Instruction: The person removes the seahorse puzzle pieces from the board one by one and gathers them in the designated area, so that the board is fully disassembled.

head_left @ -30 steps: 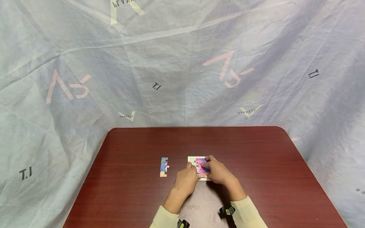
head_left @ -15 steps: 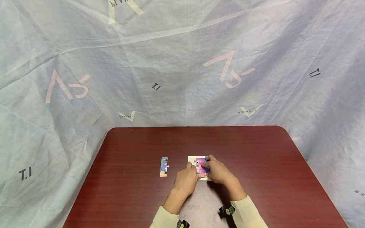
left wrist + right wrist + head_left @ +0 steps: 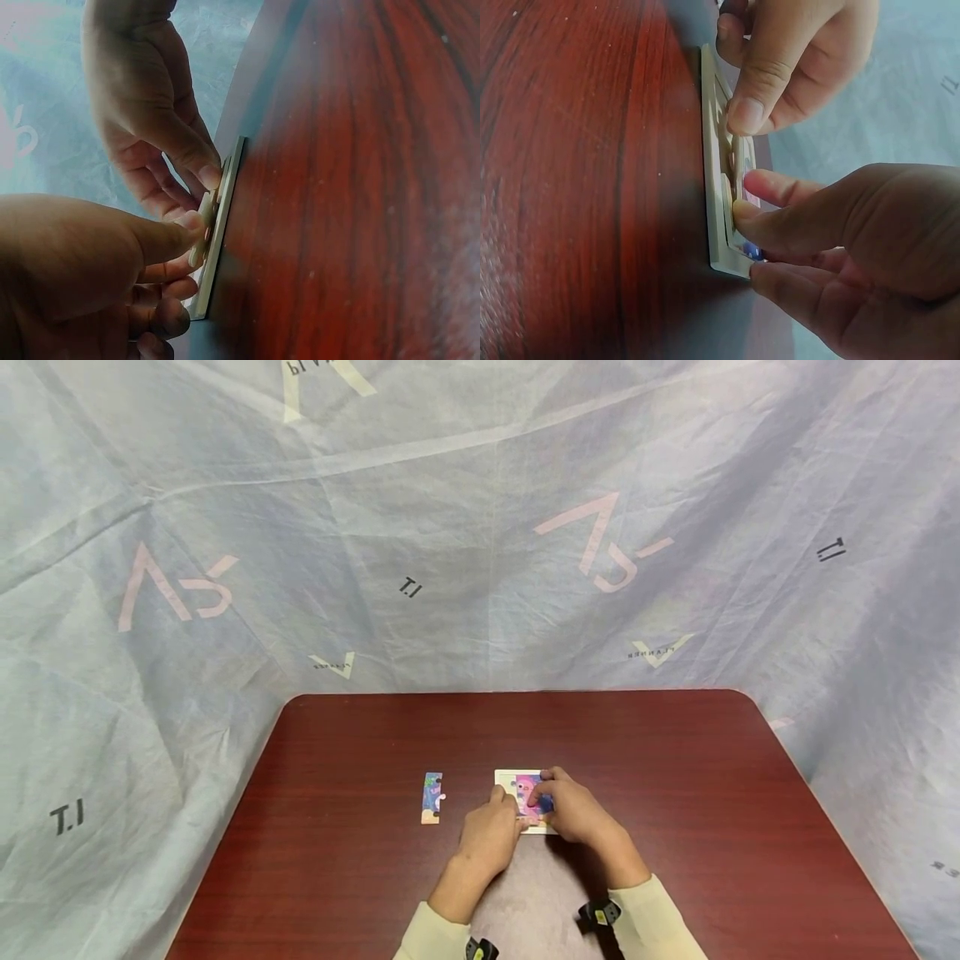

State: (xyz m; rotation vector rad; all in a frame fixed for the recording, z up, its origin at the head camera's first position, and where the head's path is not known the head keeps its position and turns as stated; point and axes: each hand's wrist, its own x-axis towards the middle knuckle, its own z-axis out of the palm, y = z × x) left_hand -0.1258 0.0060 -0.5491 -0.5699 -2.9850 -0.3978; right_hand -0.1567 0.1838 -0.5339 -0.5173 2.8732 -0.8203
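A jigsaw puzzle board (image 3: pixel 506 772) with a pale rim lies flat under both hands, partly hidden by them. My left hand (image 3: pixel 487 835) pinches the edge of a pink puzzle piece (image 3: pixel 525 786) between thumb and fingers. That piece sits slightly raised and tilted over the board in the left wrist view. From the other side, my right hand (image 3: pixel 579 811) holds the board: its index finger touches the pink print, the thumb (image 3: pixel 748 211) rests at the near edge, and other fingers reach the right side. A blue part of the picture (image 3: pixel 751 250) shows beside the right fingers.
One loose puzzle piece (image 3: pixel 432 799), blue with a sandy end, lies left of the board. Everything rests on a dark red wooden table (image 3: pixel 345 877). A pale printed cloth (image 3: pixel 450 527) hangs behind and along the sides.
My right index finger has bent a little more over the pink print. The left hand, the board and the loose piece stay practically where they were.
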